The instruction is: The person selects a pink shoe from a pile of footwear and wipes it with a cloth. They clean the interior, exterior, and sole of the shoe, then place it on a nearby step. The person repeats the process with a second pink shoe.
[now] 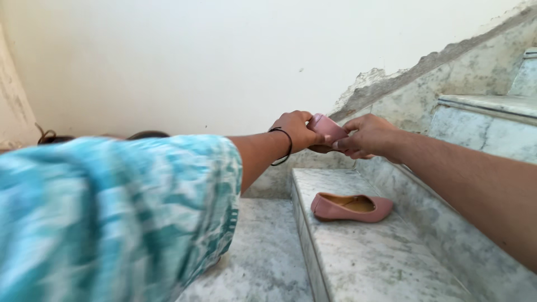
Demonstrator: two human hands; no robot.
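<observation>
Pale plastered wall (184, 61) behind, flaking and grey along the slanted edge (391, 78) beside the stairs, with grey-veined marble steps (369, 257) rising to the right and a worn marble landing (263, 263) below, in soft even daylight.

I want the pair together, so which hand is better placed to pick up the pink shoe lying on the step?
Probably the right hand. Both hands hold the other pink shoe, but the shoe on the step lies below the right forearm, on that side. The left hand would have to cross over.
</observation>
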